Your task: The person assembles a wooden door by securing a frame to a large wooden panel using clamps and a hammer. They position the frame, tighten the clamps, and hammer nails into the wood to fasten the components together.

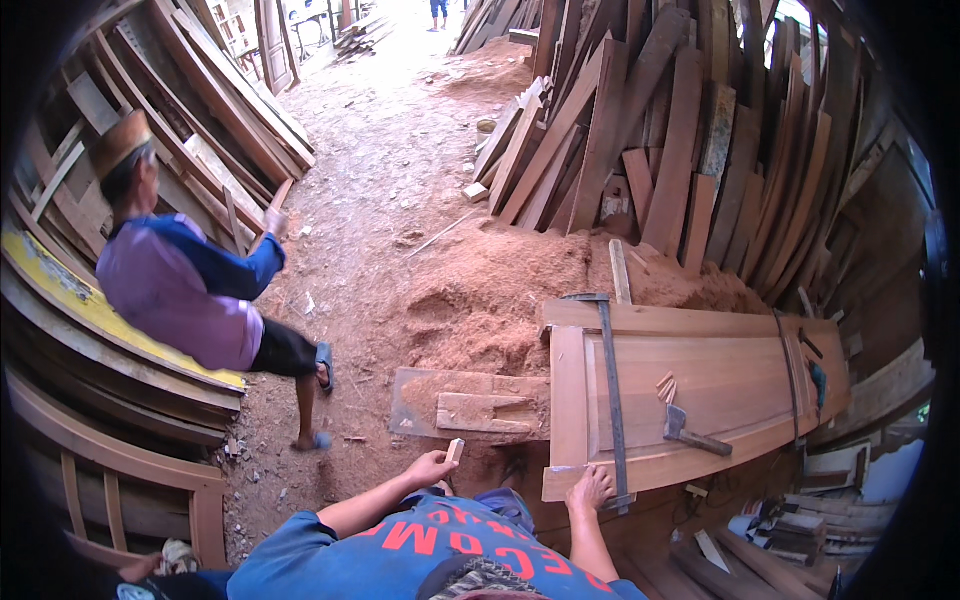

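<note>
A small pale wood block (455,451) is pinched upright in the fingers of my left hand (430,468), just left of the door. My right hand (589,489) has its fingers curled over the near left corner of a panelled wooden door (575,400) lying flat. A long metal bar clamp (612,400) spans the door's left end, close to my right hand. Several small wooden pegs (667,386) lie on the panel, with a hammer (695,433) beside them. A second bar clamp (786,370) crosses the door's far right part.
Left of the door, a notched wood piece (487,412) lies on a dusty board (415,395). Sawdust (480,300) is heaped behind. Planks (680,150) lean at the back right. A person (190,270) walks at left beside stacked boards. A green-handled tool (818,383) lies on the door's right end.
</note>
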Available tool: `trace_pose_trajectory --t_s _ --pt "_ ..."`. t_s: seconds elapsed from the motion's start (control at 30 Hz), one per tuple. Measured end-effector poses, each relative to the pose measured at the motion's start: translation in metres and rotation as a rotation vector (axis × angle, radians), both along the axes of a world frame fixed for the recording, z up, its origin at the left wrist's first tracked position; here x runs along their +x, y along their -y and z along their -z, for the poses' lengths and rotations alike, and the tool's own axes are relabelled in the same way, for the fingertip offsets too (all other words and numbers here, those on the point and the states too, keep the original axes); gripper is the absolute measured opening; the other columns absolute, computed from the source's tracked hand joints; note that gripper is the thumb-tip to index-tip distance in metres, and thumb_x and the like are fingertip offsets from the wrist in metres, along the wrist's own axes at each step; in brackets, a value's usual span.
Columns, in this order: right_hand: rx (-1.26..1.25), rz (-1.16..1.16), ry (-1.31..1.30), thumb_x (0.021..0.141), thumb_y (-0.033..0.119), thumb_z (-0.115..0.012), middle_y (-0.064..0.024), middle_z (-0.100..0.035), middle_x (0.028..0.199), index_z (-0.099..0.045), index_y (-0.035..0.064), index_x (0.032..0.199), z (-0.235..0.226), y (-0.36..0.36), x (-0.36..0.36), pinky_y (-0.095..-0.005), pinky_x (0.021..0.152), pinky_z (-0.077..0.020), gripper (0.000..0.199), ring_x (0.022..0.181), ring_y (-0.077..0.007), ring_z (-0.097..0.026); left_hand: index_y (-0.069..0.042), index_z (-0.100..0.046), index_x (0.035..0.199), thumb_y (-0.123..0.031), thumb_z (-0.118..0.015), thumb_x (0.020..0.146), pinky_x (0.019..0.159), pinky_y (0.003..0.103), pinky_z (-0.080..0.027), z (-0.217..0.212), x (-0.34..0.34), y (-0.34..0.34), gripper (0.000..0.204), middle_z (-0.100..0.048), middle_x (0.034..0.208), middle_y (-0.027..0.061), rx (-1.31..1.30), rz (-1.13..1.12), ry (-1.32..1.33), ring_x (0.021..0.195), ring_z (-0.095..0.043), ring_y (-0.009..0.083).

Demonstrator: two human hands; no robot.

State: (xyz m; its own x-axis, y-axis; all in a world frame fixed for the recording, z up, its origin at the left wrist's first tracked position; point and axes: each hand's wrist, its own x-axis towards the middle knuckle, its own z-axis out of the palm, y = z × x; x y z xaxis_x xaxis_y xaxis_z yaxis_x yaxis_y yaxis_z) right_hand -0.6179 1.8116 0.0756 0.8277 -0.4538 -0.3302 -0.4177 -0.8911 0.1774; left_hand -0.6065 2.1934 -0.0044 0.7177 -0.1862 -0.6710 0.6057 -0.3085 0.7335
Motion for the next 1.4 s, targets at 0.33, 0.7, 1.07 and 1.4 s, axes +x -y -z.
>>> trace_pose_trajectory --t_s 0.33,0.7,1.07,1.4 --pt "0.183 -0.039 0.026 0.083 0.020 -0.067 -0.0122 -0.050 0.132 -0.069 0.0142 0.118 -0.007 -0.001 -0.008 -0.0517 0.106 -0.0353 0.036 0.126 -0.0339 -0.045 0.003 -0.064 0.122 -0.038 -0.069 0.093 0.076 0.033 -0.054 -0.021 0.009 -0.003 0.051 -0.071 0.097 0.0090 -0.030 -0.035 0.082 0.084 -0.066 0.0155" --pt "0.252 0.157 0.317 0.083 0.010 -0.063 -0.0131 -0.044 0.137 -0.050 0.0200 0.142 0.009 0.044 -0.043 -0.0547 0.104 -0.0382 0.061 0.129 -0.0383 -0.042 -0.004 -0.057 0.132 -0.032 -0.063 0.098 0.076 0.031 -0.053 -0.033 -0.021 0.014 0.044 -0.071 0.108 0.0101 -0.089 -0.042 -0.107 0.090 -0.067 0.0171" --pt "0.330 0.116 0.389 0.092 0.021 -0.061 -0.0192 -0.060 0.121 -0.065 0.0205 0.119 0.004 0.021 0.014 -0.0546 0.090 -0.0493 0.027 0.111 -0.0413 -0.058 -0.002 -0.069 0.110 -0.042 -0.073 0.087 0.082 0.038 -0.055 -0.050 0.000 -0.009 0.046 -0.073 0.100 0.0136 0.239 0.116 0.163 0.093 -0.069 0.0225" --pt "0.048 -0.081 0.110 0.070 0.013 -0.081 -0.0131 -0.040 0.143 -0.046 0.0110 0.142 0.031 0.009 -0.017 -0.0531 0.102 -0.0403 0.080 0.126 -0.0351 -0.045 0.003 -0.061 0.129 -0.042 -0.070 0.089 0.095 0.036 -0.051 -0.016 -0.023 -0.003 0.060 -0.069 0.119 0.0167 0.053 -0.062 0.039 0.109 -0.066 0.0240"
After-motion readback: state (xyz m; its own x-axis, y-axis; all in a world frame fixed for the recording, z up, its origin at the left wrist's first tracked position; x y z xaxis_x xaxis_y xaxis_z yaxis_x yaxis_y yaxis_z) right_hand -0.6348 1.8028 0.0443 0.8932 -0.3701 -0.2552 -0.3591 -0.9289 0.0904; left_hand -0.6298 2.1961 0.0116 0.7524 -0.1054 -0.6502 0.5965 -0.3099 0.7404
